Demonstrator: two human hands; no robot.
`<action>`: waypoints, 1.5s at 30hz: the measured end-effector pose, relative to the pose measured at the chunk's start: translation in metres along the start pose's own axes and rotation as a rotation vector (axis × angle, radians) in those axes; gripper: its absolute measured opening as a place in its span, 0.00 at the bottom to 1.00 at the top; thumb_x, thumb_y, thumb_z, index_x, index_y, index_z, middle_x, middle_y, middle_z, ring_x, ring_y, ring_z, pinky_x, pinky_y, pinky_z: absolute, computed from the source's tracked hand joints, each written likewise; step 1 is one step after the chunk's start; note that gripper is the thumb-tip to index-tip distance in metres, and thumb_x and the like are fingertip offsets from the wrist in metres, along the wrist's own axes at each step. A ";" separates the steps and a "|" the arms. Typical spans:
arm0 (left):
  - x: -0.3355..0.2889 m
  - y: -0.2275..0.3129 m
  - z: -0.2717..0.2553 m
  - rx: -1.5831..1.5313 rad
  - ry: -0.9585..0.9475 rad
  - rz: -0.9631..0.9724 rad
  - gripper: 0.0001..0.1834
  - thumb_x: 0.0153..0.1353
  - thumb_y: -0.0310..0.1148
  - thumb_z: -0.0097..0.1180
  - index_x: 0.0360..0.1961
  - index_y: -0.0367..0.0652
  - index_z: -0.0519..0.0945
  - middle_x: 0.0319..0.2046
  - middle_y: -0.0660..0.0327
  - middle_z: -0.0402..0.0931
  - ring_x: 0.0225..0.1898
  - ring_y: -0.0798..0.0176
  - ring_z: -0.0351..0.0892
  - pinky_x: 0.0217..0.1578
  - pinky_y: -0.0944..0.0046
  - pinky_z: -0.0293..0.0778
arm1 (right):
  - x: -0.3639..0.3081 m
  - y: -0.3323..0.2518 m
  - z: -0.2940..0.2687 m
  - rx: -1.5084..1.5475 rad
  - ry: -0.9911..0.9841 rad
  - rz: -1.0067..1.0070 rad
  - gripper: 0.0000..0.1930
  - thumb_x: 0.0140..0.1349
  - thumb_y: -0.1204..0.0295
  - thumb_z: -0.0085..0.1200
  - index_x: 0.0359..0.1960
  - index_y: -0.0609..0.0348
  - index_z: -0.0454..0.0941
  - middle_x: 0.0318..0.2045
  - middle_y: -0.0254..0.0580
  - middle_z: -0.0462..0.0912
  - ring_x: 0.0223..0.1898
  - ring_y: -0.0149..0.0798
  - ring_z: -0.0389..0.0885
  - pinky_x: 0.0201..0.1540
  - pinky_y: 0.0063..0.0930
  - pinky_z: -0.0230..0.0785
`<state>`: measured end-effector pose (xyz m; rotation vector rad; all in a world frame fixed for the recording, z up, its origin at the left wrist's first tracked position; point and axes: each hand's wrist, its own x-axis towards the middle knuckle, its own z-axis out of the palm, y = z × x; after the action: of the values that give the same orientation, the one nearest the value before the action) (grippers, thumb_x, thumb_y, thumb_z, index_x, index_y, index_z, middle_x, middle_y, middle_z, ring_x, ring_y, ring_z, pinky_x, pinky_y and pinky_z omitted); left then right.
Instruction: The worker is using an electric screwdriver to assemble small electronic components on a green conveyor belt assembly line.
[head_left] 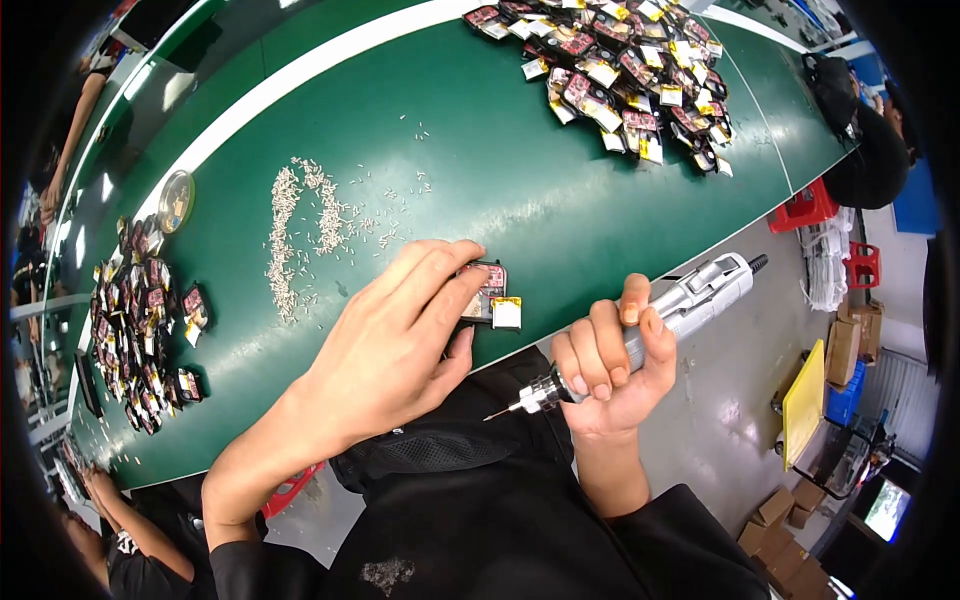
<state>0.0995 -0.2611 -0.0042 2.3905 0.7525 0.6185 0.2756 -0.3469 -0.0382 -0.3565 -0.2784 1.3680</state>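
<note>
My left hand (385,345) is closed by thumb and fingers around a small electronic device (492,280) near the front edge of the green table. The device has a black casing, a reddish circuit board and a white battery pouch (507,314) with yellow tape at its near right corner. My right hand (618,375) grips a silver-grey electric screwdriver (700,295) just off the table edge. Its thin bit points down and left, apart from the device. Small silver screws (330,215) lie scattered in a loose pile beyond my left hand.
A large heap of similar devices (625,75) covers the far right of the green table (420,70). Another heap (135,325) sits at the left, beside a round clear dish (176,200). People work around the table. Red stools (803,205) and cardboard boxes (775,535) stand on the floor at right.
</note>
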 end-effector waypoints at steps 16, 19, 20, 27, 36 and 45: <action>-0.001 0.005 0.024 0.492 0.069 0.256 0.19 0.36 0.25 0.55 0.32 0.23 0.78 0.36 0.44 0.76 0.38 0.51 0.77 0.33 0.65 0.79 | -0.023 0.045 0.011 -0.126 0.084 0.060 0.02 0.63 0.76 0.40 0.36 0.60 0.62 0.12 0.35 0.62 0.11 0.28 0.60 0.17 0.25 0.60; -0.003 0.009 0.026 0.462 0.054 0.276 0.19 0.36 0.25 0.55 0.33 0.23 0.78 0.37 0.43 0.76 0.39 0.51 0.77 0.34 0.64 0.79 | -0.022 0.041 0.012 -0.167 0.105 0.068 0.03 0.63 0.75 0.41 0.36 0.60 0.62 0.12 0.34 0.62 0.10 0.28 0.59 0.17 0.25 0.61; -0.005 0.011 0.027 0.457 0.035 0.239 0.20 0.36 0.25 0.55 0.33 0.22 0.78 0.39 0.42 0.76 0.40 0.51 0.77 0.35 0.64 0.79 | -0.021 0.040 0.012 -0.167 0.112 0.069 0.03 0.63 0.75 0.41 0.36 0.60 0.62 0.12 0.34 0.62 0.10 0.28 0.59 0.17 0.25 0.61; -0.010 0.009 0.020 0.439 -0.069 0.241 0.21 0.37 0.24 0.55 0.36 0.21 0.78 0.42 0.39 0.75 0.43 0.49 0.76 0.39 0.62 0.78 | 0.000 -0.018 0.020 -0.179 -0.140 0.105 0.09 0.66 0.67 0.48 0.32 0.55 0.62 0.11 0.32 0.64 0.09 0.27 0.62 0.14 0.24 0.61; -0.014 0.005 0.026 0.495 -0.058 0.275 0.21 0.39 0.23 0.54 0.37 0.21 0.79 0.44 0.40 0.75 0.45 0.48 0.76 0.45 0.61 0.77 | 0.059 -0.047 0.024 -0.439 -0.372 -0.064 0.16 0.68 0.54 0.43 0.36 0.54 0.69 0.12 0.29 0.64 0.12 0.26 0.65 0.21 0.22 0.63; -0.013 0.007 0.025 0.374 -0.066 0.192 0.21 0.37 0.19 0.58 0.37 0.20 0.78 0.43 0.41 0.76 0.42 0.47 0.78 0.39 0.59 0.79 | 0.069 -0.033 0.010 -0.459 -0.385 -0.039 0.20 0.69 0.51 0.36 0.38 0.54 0.69 0.13 0.28 0.64 0.13 0.26 0.61 0.22 0.22 0.62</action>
<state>0.1068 -0.2827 -0.0215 2.8373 0.6617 0.5050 0.3142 -0.2841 -0.0166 -0.4611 -0.9223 1.3217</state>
